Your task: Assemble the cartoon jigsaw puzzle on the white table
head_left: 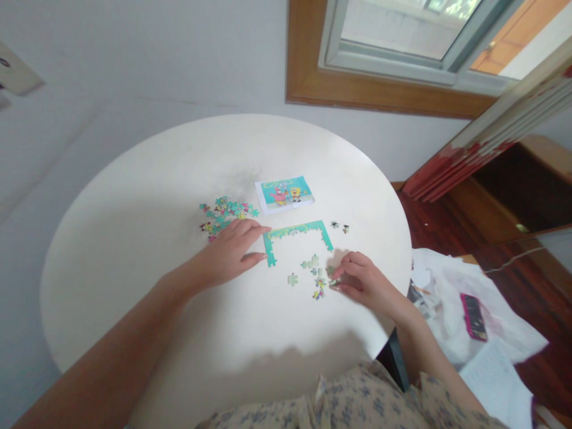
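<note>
A partly joined jigsaw puzzle border (295, 230), mostly teal, lies on the white table with its top row and two sides linked. My left hand (236, 247) rests at its left side, thumb and fingers apart, fingertips touching the border's edge. My right hand (360, 277) is lower right of the border, its fingers curled and pinched at a pale green puzzle piece (331, 273), partly hidden by the fingertips. Beside that hand lie several loose pieces, among them a pale green piece (292, 279) and a yellow and pink cluster (319, 292).
A heap of mixed puzzle pieces (227, 208) lies beyond my left hand. The picture card (286, 194) sits behind the border, and two small dark pieces (340, 226) lie right of it. Right of the round table (134, 179), a pink-edged phone (473, 317) rests on white plastic.
</note>
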Motion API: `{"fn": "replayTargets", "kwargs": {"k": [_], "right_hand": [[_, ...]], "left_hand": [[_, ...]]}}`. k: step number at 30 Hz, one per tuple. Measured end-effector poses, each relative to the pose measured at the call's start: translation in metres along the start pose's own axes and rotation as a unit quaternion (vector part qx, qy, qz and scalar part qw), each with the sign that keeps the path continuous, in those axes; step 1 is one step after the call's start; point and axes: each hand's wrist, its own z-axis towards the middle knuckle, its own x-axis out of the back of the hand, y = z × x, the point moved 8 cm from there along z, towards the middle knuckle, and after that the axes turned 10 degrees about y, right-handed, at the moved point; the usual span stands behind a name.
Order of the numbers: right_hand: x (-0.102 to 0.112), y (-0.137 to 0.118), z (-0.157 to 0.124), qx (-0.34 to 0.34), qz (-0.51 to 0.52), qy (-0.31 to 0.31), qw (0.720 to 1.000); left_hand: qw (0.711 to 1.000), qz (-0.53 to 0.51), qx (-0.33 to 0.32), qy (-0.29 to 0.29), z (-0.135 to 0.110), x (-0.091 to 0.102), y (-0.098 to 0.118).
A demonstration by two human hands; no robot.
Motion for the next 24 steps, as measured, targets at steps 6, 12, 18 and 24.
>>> {"fn": "replayTargets", "kwargs": {"k": [6, 12, 18, 24], "right_hand": [[0.000, -0.002, -0.003, -0.028, 0.014, 0.033, 0.999], [0.007, -0.003, 0.000, -0.061, 0.048, 0.064, 0.995], [0.024, 0.014, 0.015, -0.127, 0.081, 0.100, 0.984], [0.024, 0.036, 0.027, -0.137, 0.023, 0.124, 0.982]], "left_hand": [[1.000, 0.004, -0.007, 0.001, 0.001, -0.001, 0.000], [1.000, 0.007, -0.008, 0.004, 0.001, 0.001, 0.002], [1.000, 0.011, -0.010, 0.010, -0.001, 0.000, 0.000], [1.000, 0.006, -0.003, 0.008, -0.001, 0.000, 0.000]]}}
